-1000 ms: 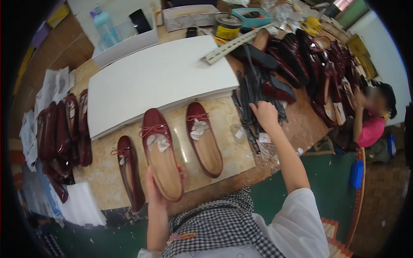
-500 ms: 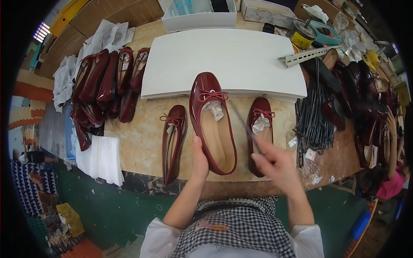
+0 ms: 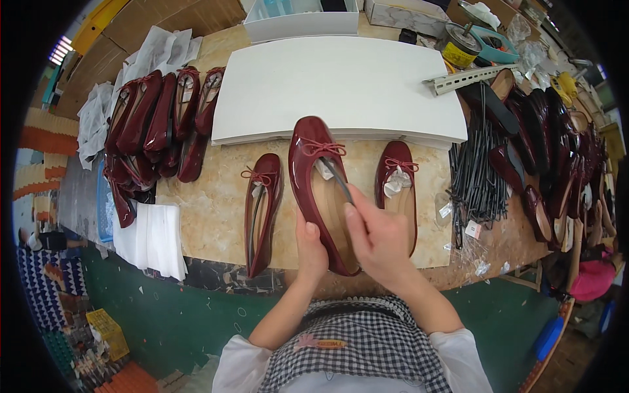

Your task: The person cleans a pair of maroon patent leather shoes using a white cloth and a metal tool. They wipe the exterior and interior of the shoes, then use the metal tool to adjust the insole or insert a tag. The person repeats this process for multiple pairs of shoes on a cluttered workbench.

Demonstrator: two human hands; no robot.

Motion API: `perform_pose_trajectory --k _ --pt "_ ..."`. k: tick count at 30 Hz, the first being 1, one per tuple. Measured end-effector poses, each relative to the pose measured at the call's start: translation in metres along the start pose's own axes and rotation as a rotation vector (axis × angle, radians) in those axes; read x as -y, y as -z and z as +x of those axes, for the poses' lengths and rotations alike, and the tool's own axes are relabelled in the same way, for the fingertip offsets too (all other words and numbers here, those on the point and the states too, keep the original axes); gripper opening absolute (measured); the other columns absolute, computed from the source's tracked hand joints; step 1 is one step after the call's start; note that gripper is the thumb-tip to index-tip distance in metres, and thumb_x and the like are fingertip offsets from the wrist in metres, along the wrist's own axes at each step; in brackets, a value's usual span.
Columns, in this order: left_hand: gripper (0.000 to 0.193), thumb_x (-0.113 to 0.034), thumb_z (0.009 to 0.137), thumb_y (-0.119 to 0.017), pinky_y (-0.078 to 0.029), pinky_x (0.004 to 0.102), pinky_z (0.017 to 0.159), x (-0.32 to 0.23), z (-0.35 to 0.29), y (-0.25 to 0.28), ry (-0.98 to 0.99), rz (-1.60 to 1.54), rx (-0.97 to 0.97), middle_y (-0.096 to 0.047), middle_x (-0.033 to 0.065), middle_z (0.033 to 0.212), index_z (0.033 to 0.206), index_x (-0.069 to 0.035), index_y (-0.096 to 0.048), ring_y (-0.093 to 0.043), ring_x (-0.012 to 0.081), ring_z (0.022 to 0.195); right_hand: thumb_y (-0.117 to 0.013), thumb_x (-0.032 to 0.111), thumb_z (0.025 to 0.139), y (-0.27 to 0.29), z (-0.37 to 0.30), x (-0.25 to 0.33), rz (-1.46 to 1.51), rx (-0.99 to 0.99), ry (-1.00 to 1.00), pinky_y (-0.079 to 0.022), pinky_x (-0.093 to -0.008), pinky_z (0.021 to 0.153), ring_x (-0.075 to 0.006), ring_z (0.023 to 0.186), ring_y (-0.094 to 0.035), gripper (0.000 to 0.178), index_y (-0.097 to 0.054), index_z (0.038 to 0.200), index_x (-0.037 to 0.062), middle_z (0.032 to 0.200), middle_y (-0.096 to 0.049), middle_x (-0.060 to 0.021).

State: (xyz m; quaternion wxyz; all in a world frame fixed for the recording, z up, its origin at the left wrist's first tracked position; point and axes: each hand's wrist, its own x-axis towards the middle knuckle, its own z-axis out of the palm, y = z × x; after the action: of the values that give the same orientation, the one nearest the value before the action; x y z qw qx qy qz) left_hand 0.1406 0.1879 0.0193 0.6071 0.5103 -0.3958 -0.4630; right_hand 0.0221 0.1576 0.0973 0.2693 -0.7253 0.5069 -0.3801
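Observation:
My left hand (image 3: pixel 310 254) grips a shiny burgundy ballet flat (image 3: pixel 301 164) along the left side of its heel half, toe pointing away from me. Crumpled white paper (image 3: pixel 324 169) fills its toe, under a thin bow. In my right hand (image 3: pixel 385 243) is a thin dark shoe stick (image 3: pixel 340 179), its far end inside the flat's toe by the paper. Another burgundy flat (image 3: pixel 267 168) stands to the left with a dark stick inside it. A third flat (image 3: pixel 395 152), also paper-stuffed, lies to the right, partly behind my right hand.
A white paper stack (image 3: pixel 327 85) lies beyond the shoes. Burgundy flats (image 3: pixel 156 124) are piled at left behind white sheets (image 3: pixel 151 241). At right are a bundle of dark sticks (image 3: pixel 480 177), more flats (image 3: pixel 540 134), a slotted metal strip (image 3: pixel 468 80) and a person's pink clothing (image 3: pixel 591 278).
My right hand has moved left and brought the stick from beside the flat into its toe. The held flat has shifted slightly toward me.

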Motion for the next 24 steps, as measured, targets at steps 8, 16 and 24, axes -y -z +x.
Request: perform_pose_trajectory --k 8,16,24 --pt "0.05 -0.034 0.1 -0.042 -0.034 0.0331 0.106 0.016 -0.005 0.043 0.36 0.152 -0.022 -0.051 0.0119 0.134 0.135 0.002 -0.046 -0.047 0.0232 0.124 -0.057 0.02 0.09 0.02 -0.019 -0.044 -0.031 0.169 -0.09 -0.053 -0.0449 0.06 -0.0354 0.063 -0.065 0.027 -0.065 0.109 0.0029 0.071 -0.066 -0.0175" --pt "0.058 -0.015 0.084 -0.062 -0.051 0.0347 0.07 -0.026 0.025 -0.051 0.172 0.82 0.42 -0.067 0.0167 0.084 0.136 0.002 -0.045 -0.067 0.0258 0.079 -0.057 0.042 0.091 0.144 -0.017 -0.215 -0.943 -0.108 -0.585 -0.052 -0.0486 0.064 -0.0406 0.07 -0.065 0.043 -0.067 0.075 0.0025 0.073 -0.066 -0.0217" --pt "0.054 -0.027 0.09 -0.049 -0.055 0.0357 0.08 0.001 0.012 -0.052 0.396 -0.288 0.178 -0.06 0.0174 0.12 0.135 0.002 -0.045 -0.064 0.0245 0.094 -0.058 0.033 0.092 0.167 -0.03 -0.191 -0.71 -0.19 -0.645 -0.051 -0.0426 0.061 -0.033 0.062 -0.065 0.036 -0.067 0.074 0.0031 0.06 -0.064 -0.0124"
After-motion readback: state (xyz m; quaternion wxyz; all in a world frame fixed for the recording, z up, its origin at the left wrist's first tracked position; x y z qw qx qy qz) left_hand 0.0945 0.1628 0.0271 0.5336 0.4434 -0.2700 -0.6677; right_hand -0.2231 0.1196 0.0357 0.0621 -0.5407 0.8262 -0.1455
